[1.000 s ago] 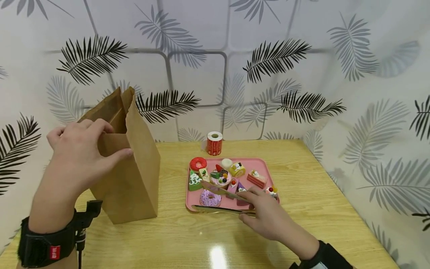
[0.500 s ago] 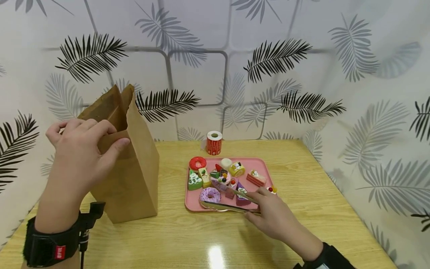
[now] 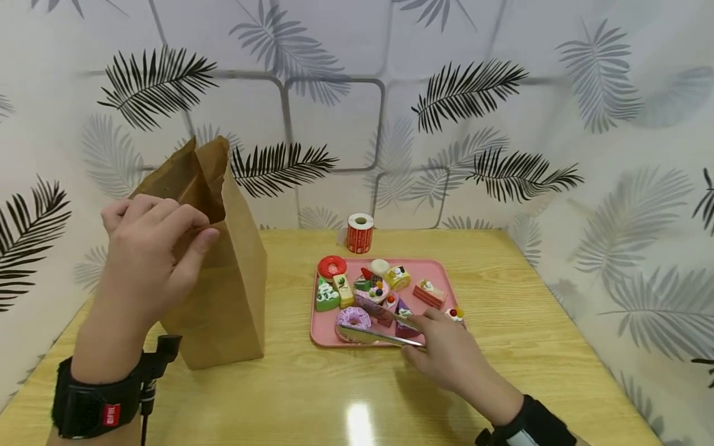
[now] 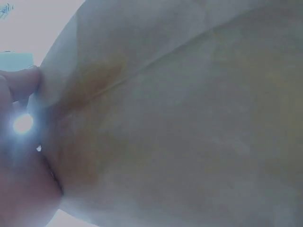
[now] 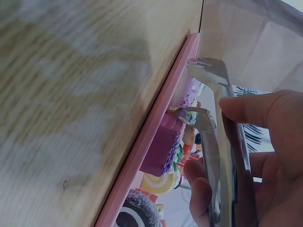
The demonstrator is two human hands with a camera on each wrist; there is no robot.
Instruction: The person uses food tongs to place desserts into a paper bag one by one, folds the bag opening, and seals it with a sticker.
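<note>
My left hand (image 3: 156, 248) grips the top edge of a brown paper bag (image 3: 245, 279), thumb outside and fingers over the rim. The bag stands upright, mouth open; its brown wall (image 4: 180, 123) fills most of the left wrist view. In my right hand (image 3: 446, 347) are metal food tongs (image 5: 220, 142), pinched between thumb and fingers, their arms apart. The tongs' tips hang over a pink tray (image 3: 323, 334), by a purple sprinkled doughnut (image 3: 354, 317) and a fruit-topped cream cake (image 3: 379, 288). A purple cake slice (image 5: 163, 144) shows beneath them in the right wrist view.
Also on the tray are a red doughnut (image 3: 331, 267), a green cake slice (image 3: 326, 295), a yellow roll (image 3: 398, 278) and a pink layered slice (image 3: 429, 293). Behind it stands a red-and-white label roll (image 3: 359, 234). Leaf-patterned cloth (image 3: 334, 124) backs the wooden table (image 3: 279, 396).
The tongs' tips have come closer together and shifted right over the tray. My left hand, still on the bag's rim, has moved slightly right.
</note>
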